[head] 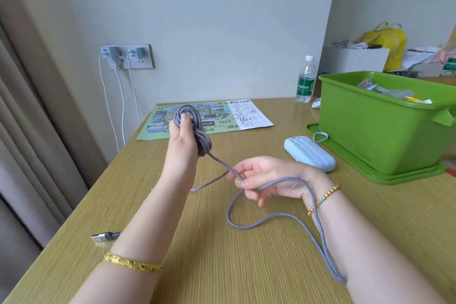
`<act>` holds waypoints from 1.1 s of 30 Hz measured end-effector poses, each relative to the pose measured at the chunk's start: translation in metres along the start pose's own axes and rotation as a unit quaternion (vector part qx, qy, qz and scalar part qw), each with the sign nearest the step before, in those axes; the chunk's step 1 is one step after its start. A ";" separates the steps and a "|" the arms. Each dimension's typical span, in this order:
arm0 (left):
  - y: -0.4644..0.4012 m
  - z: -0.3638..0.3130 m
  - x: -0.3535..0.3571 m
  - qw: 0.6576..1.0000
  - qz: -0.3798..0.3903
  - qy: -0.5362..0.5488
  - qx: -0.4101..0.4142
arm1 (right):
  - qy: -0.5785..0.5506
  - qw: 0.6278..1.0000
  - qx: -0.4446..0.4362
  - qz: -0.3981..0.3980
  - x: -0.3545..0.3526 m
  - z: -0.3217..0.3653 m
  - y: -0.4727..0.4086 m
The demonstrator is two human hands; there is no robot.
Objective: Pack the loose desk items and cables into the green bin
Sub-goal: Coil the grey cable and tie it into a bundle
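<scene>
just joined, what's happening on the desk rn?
A person is coiling a grey braided cable. The left hand holds the wound coil up off the desk, its grip closed round the loops. The right hand pinches the loose run, which trails over that wrist and across the desk; a USB plug lies near the left edge. The green bin, already holding some items, sits at right on its lid. A pale blue power bank and a printed map are still out.

Bright, even daylight; soft shadows; sharp focus; wide-angle bending at edges.
</scene>
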State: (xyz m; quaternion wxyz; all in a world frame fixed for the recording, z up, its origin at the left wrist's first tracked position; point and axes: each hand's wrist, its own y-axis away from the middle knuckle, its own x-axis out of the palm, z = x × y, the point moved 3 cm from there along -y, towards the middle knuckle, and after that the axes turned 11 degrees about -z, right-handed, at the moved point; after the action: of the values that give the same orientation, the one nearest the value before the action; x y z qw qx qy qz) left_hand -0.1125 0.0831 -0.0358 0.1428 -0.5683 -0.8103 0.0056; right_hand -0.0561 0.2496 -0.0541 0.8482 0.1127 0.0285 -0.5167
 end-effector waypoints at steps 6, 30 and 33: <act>-0.004 -0.004 -0.006 0.982 -0.032 -0.140 0.126 | 0.109 0.991 0.039 -0.073 -0.011 -0.001 0.006; 0.034 0.009 0.016 0.881 0.376 -0.263 0.117 | -0.206 0.917 -0.200 -0.278 -0.039 0.014 0.005; 0.032 0.007 0.016 0.898 0.355 -0.234 0.117 | -0.210 0.912 -0.198 -0.290 -0.041 0.014 0.005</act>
State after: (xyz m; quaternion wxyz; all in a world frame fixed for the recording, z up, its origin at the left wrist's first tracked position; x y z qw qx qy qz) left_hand -0.0899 0.1102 -0.0446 0.0029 -0.7793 -0.5586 0.2840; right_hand -0.0719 0.2841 -0.0334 0.6526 -0.1820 -0.0174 -0.7354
